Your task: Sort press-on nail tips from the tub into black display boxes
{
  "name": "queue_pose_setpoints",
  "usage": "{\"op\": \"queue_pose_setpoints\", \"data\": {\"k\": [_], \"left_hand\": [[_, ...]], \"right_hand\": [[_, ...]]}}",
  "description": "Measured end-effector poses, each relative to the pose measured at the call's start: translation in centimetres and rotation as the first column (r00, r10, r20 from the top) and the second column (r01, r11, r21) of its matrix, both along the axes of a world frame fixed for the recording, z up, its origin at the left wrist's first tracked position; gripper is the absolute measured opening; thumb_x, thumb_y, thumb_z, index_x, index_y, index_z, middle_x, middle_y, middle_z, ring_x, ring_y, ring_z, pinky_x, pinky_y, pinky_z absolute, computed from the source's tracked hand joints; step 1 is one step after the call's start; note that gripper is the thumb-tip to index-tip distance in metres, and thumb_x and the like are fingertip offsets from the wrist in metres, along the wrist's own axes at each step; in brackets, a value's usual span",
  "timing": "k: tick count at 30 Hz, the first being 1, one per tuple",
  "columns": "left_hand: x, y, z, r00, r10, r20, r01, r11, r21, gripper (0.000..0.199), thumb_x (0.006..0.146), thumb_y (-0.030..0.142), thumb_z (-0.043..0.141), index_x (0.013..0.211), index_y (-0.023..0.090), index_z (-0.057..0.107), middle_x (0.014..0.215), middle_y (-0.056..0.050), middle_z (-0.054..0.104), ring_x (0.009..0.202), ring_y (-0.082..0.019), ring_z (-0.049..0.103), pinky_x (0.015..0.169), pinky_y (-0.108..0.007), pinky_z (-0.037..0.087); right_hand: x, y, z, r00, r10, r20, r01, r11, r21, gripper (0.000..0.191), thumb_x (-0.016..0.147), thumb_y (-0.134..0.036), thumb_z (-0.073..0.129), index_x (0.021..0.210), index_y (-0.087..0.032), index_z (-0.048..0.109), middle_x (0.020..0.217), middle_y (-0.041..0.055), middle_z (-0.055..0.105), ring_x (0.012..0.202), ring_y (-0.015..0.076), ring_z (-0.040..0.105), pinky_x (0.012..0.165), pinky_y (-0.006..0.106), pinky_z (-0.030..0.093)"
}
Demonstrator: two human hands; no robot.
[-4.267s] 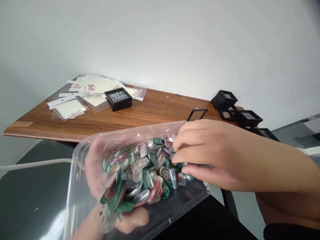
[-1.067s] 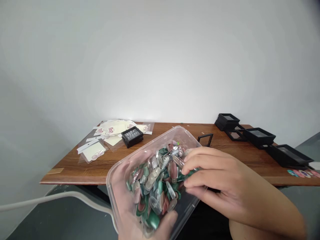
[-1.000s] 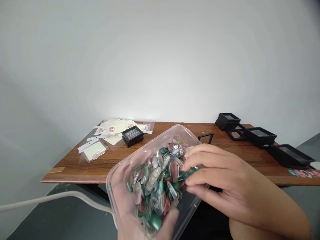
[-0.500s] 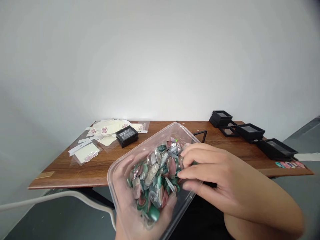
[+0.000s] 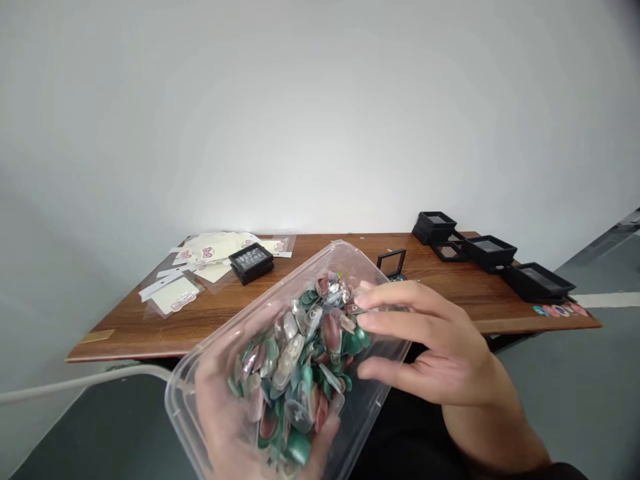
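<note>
A clear plastic container (image 5: 345, 252) is tilted in front of me, holding a heap of loose press-on nails (image 5: 293, 357) in green, pink and silver tones. Some carry small heart or glitter decorations. My left hand (image 5: 215, 410) supports the container from below and outside, its fingers visible through the plastic and closed around the base. Over the container's right side is my right hand (image 5: 425, 340), thumb and fingers apart. Its index and middle fingertips are at the edge of the heap; nothing is visibly gripped between them.
A brown wooden table (image 5: 320, 257) stands against the wall. At left lie cream cards in clear bags (image 5: 173, 293) and a black case with nails (image 5: 251, 262). A small open black case (image 5: 391, 265) sits behind the container. Black boxes (image 5: 487, 250) and round stickers (image 5: 560, 310) are at right.
The container has shifted left and slightly closer in my left hand. My right hand's fingers have spread further apart, and more of the small open black case is visible.
</note>
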State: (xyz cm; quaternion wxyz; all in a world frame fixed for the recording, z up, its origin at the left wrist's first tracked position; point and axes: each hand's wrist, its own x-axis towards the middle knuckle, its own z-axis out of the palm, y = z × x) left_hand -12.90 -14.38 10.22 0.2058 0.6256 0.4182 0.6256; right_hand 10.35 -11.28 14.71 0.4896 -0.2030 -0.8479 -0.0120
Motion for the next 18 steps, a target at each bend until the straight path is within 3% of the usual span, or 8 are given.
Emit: {"op": "queue_pose_setpoints", "data": {"k": [5,9,13,18], "left_hand": [[0.8,-0.7,0.0,0.981,-0.112,0.158,0.116,0.993,-0.017,0.099,0.061,0.019,0.085,0.146,0.046,0.042,0.151,-0.003,0.056,0.132,-0.042,0.062,0.106,-0.071,0.057],[0.9,-0.1,-0.2,0.984,-0.113,0.138,0.090,0.983,0.162,0.105,0.049,0.026,0.094,0.144,0.042,0.052,0.142,-0.001,0.064,0.127,-0.042,0.065,0.108,-0.068,0.057],[0.6,0.6,-0.5,0.985,-0.139,0.103,0.119,0.976,0.181,0.105,0.044,0.035,0.098,0.140,0.039,0.056,0.137,-0.004,0.067,0.121,-0.043,0.068,0.106,-0.069,0.058],[0.6,0.5,-1.3,0.987,-0.151,0.053,0.141,0.978,0.152,0.101,0.060,0.049,0.094,0.148,0.039,0.046,0.146,-0.011,0.059,0.131,-0.043,0.063,0.099,-0.068,0.061]], "right_hand": [[0.0,-0.8,-1.0,0.990,-0.091,-0.105,0.108,0.979,0.171,0.029,0.082,-0.030,0.086,0.096,-0.017,0.065,0.132,0.0133,0.061,0.129,0.0269,0.064,0.110,0.041,0.060],[0.3,-1.5,-0.8,0.976,-0.217,-0.018,0.214,0.942,0.257,0.036,0.082,-0.049,0.084,0.086,-0.020,0.062,0.142,0.0117,0.060,0.148,0.0312,0.046,0.127,0.052,0.042],[1.0,-1.8,-0.3,0.959,-0.266,0.096,0.244,0.950,0.196,0.047,0.072,-0.062,0.086,0.074,-0.020,0.065,0.143,0.0103,0.064,0.149,0.0357,0.045,0.129,0.053,0.038],[0.9,-1.9,0.3,0.975,-0.196,0.103,0.182,0.975,0.131,0.047,0.079,-0.061,0.080,0.071,-0.017,0.067,0.134,0.0149,0.070,0.141,0.0350,0.056,0.121,0.053,0.047]]}}
